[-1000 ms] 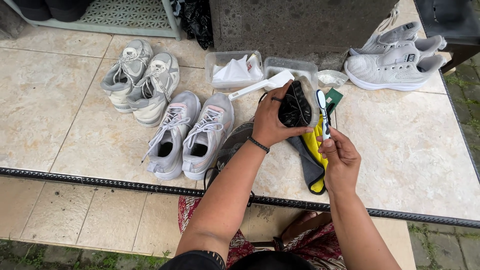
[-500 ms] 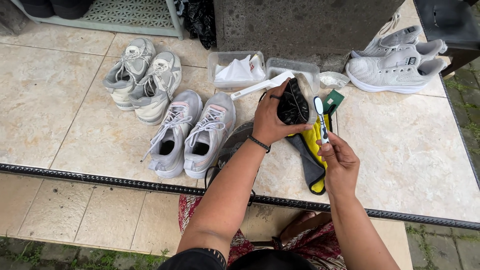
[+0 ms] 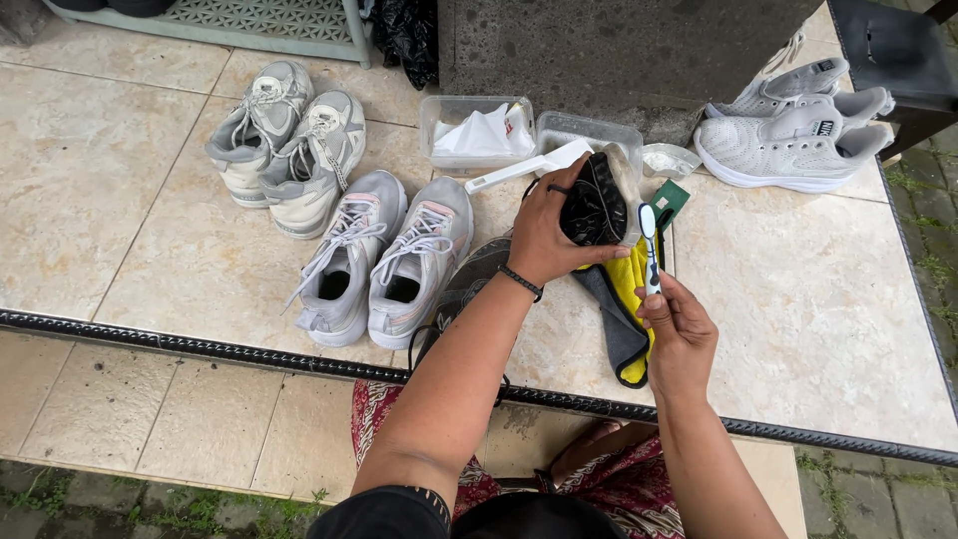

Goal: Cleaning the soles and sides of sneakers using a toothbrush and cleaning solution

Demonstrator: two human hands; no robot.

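Fingers of the left hand [image 3: 544, 235] wrap around a black shoe [image 3: 593, 212], gripping it tightly with the thumb along its lower edge; the shoe is dark, with a ridged, glossy-looking side, and is raised above the tiled surface [image 3: 818, 299]. Just to its right, the right hand [image 3: 681, 334] pinches the handle of a small brush [image 3: 649, 245] between thumb and fingertips, closed on it, the brush standing nearly upright with its head close beside the shoe's right edge. The brush handle is slim, white and blue plastic.

Under both hands lies a soft cloth [image 3: 629, 309], yellow on one face and grey on the other, crumpled on the surface. Behind the shoe a long white brush handle [image 3: 524, 170] lies slanted across two clear plastic tubs [image 3: 589, 130], one of them holding white crumpled paper or cloth. A small shallow dish [image 3: 669, 160] sits beside a green card-like piece.

To the left, one pair of grey mesh sneakers [image 3: 384, 255] with white laces stands side by side, toes toward the surface's dark edge, and another worn grey-white pair [image 3: 284, 145] lies farther back. At the far right a clean white pair [image 3: 788, 135] rests stacked. The surface is smooth beige tile.
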